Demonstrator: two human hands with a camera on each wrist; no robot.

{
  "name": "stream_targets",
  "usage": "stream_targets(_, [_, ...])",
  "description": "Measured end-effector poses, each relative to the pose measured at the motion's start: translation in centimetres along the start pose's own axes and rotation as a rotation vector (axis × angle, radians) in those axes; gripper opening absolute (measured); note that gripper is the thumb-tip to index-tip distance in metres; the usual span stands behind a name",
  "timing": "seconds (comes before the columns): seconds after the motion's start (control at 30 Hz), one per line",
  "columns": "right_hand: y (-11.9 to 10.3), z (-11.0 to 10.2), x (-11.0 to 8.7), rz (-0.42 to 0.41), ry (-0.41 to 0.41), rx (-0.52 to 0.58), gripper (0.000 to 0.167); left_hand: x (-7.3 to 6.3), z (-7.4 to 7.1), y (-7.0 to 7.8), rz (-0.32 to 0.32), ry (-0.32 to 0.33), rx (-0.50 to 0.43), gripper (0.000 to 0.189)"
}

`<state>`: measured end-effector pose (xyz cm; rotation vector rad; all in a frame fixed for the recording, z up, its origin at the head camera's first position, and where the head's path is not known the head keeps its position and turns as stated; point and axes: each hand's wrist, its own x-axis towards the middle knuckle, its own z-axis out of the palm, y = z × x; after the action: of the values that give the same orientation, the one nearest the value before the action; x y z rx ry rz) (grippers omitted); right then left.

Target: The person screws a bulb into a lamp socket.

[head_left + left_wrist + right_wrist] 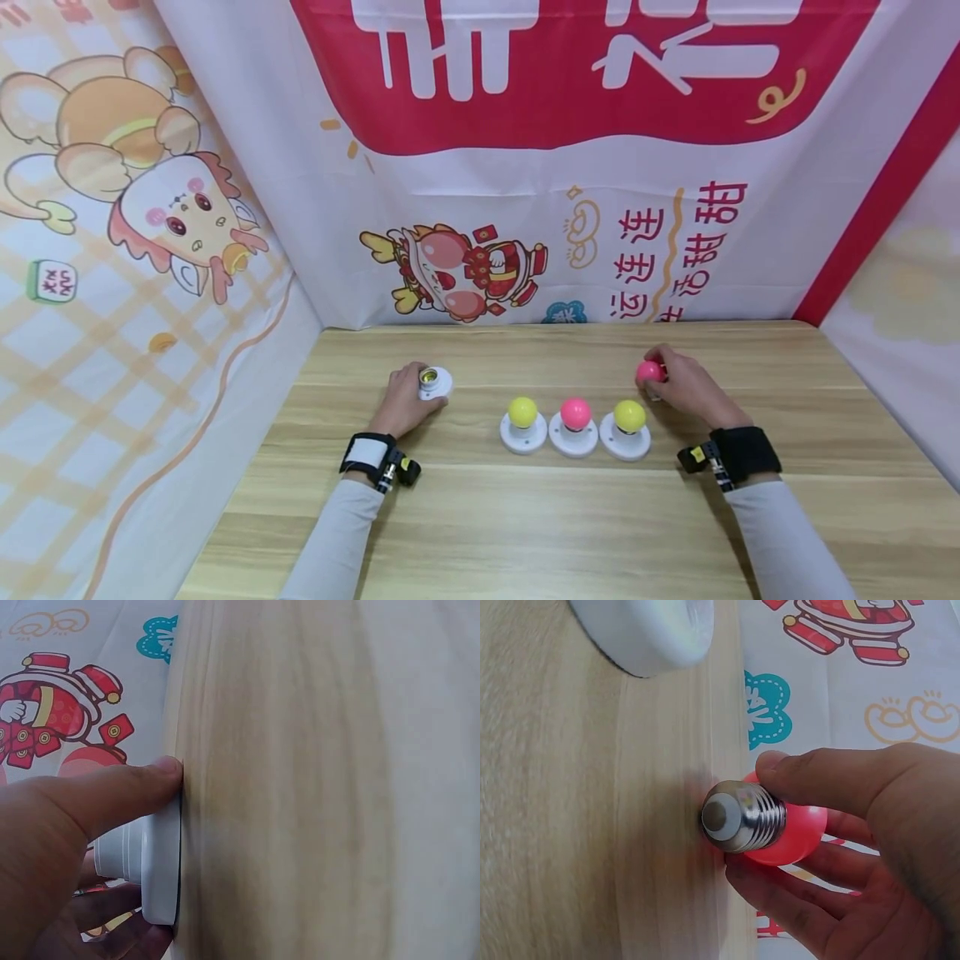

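At the left of the table, my left hand (pixel 402 402) grips a round white lamp holder (pixel 443 385) by its edge. Its brass-coloured socket faces up with no bulb in it. From the side, the left wrist view has the thumb on the rim of the holder's disc (pixel 160 866), which sits against the wood. Further right, my right hand (pixel 692 387) holds a pink light bulb (pixel 648 373) between thumb and fingers. The bulb's silver screw base (pixel 759 819) points toward the camera in the right wrist view, close to the tabletop.
Between the hands stand three white lamp holders in a row, carrying a yellow bulb (pixel 522 412), a pink bulb (pixel 576 412) and another yellow bulb (pixel 629 415). Printed cloths (pixel 480 183) hang behind the wooden table (pixel 525 525) and at both sides.
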<state>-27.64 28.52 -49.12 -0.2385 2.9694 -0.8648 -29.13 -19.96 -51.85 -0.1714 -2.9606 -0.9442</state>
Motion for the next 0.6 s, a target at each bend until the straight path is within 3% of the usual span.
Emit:
stream_targets(0.27, [-0.21, -0.01, -0.12, -0.028, 0.005, 0.012, 0.053, -0.03, 0.04, 0.06, -0.016, -0.006, 0.019, 0.077])
stream_targets(0.6, [-0.82, -0.51, -0.3, -0.063, 0.039, 0.035, 0.048, -0.29, -0.14, 0.54, -0.01, -0.008, -0.024, 0.079])
